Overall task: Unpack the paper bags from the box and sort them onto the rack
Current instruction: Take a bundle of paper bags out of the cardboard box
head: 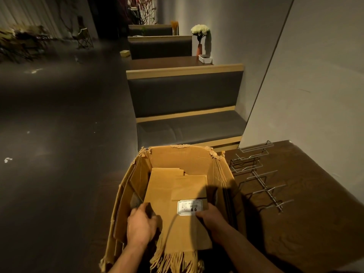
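Both hands are down inside the open, torn brown cardboard box, which stands on the dark floor. The left hand curls its fingers round the left edge of the stack of flat brown paper bags; the right hand grips the right edge beside a small white printed label. The bags lie inside the box, twisted paper handles fringing out at the near end. The step in hand looks like the first lift, with nothing yet on the rack. On the label only large digits, seemingly "6.6" or "9.9" upside down, can be made out; the finer print is too small. Next, the stack must clear the box walls and travel right to the bare silver wire rack, lying on the brown wooden tabletop. Beyond stands a dark padded bench.
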`<action>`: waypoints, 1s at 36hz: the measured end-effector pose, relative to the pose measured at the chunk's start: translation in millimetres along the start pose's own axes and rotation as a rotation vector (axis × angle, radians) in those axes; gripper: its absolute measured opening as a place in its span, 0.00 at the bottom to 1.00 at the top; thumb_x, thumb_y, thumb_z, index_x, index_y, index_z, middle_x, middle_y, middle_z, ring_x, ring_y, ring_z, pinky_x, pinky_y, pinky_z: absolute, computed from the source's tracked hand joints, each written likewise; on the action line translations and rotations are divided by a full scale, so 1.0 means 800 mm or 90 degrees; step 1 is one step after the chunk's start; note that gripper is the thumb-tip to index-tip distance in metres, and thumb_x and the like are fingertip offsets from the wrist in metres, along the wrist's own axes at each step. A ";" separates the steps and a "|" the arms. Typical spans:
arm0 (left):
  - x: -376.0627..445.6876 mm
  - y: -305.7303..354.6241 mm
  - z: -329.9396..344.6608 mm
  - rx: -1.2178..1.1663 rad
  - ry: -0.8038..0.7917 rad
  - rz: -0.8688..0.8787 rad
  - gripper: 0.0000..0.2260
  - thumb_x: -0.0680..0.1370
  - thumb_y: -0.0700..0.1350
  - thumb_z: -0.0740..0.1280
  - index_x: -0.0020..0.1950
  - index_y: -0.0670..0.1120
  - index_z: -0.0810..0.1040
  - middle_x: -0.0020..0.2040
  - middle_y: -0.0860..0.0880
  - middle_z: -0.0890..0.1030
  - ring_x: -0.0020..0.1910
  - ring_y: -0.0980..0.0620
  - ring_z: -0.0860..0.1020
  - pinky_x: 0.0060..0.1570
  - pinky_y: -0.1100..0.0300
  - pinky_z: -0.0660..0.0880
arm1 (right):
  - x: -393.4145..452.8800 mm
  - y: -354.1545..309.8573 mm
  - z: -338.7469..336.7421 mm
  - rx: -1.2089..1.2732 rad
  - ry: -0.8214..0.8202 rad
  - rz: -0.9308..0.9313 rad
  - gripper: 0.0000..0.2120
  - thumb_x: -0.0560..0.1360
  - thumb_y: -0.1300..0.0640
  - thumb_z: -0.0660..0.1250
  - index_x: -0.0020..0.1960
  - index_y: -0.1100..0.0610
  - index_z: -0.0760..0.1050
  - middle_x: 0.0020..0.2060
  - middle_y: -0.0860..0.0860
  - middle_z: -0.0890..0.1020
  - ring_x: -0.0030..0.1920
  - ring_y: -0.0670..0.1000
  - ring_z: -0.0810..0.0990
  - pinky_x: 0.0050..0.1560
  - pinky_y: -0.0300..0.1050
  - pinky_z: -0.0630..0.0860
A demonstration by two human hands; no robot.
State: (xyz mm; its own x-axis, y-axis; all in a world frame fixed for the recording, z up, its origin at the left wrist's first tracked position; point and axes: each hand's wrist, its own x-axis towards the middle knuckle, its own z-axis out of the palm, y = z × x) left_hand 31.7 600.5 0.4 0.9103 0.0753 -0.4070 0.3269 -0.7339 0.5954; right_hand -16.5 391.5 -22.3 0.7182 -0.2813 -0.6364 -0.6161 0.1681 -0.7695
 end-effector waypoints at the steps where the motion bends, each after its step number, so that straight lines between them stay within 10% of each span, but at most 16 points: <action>1: 0.000 0.002 -0.002 -0.028 0.018 0.006 0.27 0.76 0.45 0.70 0.74 0.52 0.66 0.67 0.48 0.71 0.64 0.46 0.74 0.65 0.46 0.73 | -0.001 -0.001 0.000 -0.003 0.000 0.001 0.20 0.71 0.66 0.68 0.62 0.57 0.75 0.50 0.57 0.83 0.50 0.59 0.82 0.51 0.56 0.80; 7: -0.009 0.027 -0.027 -0.252 -0.085 0.007 0.16 0.79 0.44 0.67 0.66 0.50 0.75 0.55 0.50 0.82 0.52 0.49 0.80 0.59 0.45 0.77 | -0.011 -0.016 0.000 0.010 0.008 -0.014 0.16 0.74 0.66 0.66 0.61 0.58 0.74 0.51 0.57 0.82 0.50 0.57 0.81 0.44 0.51 0.79; 12: -0.023 0.057 -0.042 -0.112 -0.061 0.162 0.12 0.81 0.44 0.63 0.64 0.52 0.75 0.58 0.56 0.75 0.56 0.54 0.76 0.61 0.55 0.73 | -0.011 -0.026 -0.009 0.012 0.012 -0.045 0.17 0.73 0.65 0.68 0.61 0.58 0.74 0.51 0.55 0.83 0.50 0.55 0.82 0.43 0.49 0.79; 19: -0.049 0.063 0.035 0.022 -0.323 0.333 0.05 0.73 0.51 0.68 0.47 0.59 0.77 0.54 0.53 0.77 0.54 0.53 0.77 0.59 0.52 0.75 | -0.016 -0.038 -0.004 0.018 -0.013 -0.044 0.13 0.65 0.53 0.71 0.48 0.57 0.82 0.46 0.55 0.85 0.49 0.57 0.84 0.57 0.57 0.78; 24: -0.052 0.055 0.049 0.084 -0.299 0.296 0.07 0.71 0.59 0.67 0.47 0.63 0.73 0.59 0.61 0.70 0.59 0.55 0.71 0.62 0.51 0.72 | -0.011 -0.036 -0.015 -0.019 -0.014 -0.004 0.14 0.76 0.46 0.66 0.53 0.54 0.82 0.48 0.53 0.85 0.49 0.53 0.84 0.54 0.52 0.80; 28: -0.044 0.074 0.031 -0.023 -0.257 0.183 0.12 0.71 0.64 0.69 0.52 0.65 0.75 0.60 0.47 0.75 0.52 0.50 0.77 0.54 0.50 0.79 | -0.003 -0.035 -0.016 -0.047 -0.042 -0.058 0.13 0.74 0.58 0.70 0.58 0.53 0.79 0.50 0.50 0.85 0.49 0.48 0.84 0.45 0.43 0.80; 33: -0.037 0.117 0.009 -0.103 -0.163 0.037 0.34 0.79 0.52 0.66 0.80 0.50 0.52 0.75 0.45 0.65 0.72 0.45 0.67 0.69 0.52 0.65 | -0.015 -0.083 -0.039 0.048 -0.119 -0.075 0.08 0.77 0.61 0.65 0.53 0.50 0.75 0.57 0.51 0.80 0.51 0.48 0.79 0.51 0.45 0.74; 36: -0.055 0.151 0.010 -0.319 -0.248 -0.032 0.24 0.80 0.48 0.65 0.75 0.49 0.64 0.63 0.46 0.80 0.60 0.47 0.79 0.57 0.56 0.75 | -0.019 -0.114 -0.071 0.046 -0.135 -0.100 0.24 0.77 0.60 0.66 0.71 0.52 0.65 0.69 0.52 0.70 0.63 0.50 0.73 0.64 0.48 0.67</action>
State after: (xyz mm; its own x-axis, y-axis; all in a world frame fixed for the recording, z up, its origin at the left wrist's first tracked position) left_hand 28.7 502.8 84.8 0.7626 -0.2182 -0.6090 0.5320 -0.3239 0.7823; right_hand 10.7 326.9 60.4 0.8599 -0.1066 -0.4993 -0.4718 0.2077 -0.8569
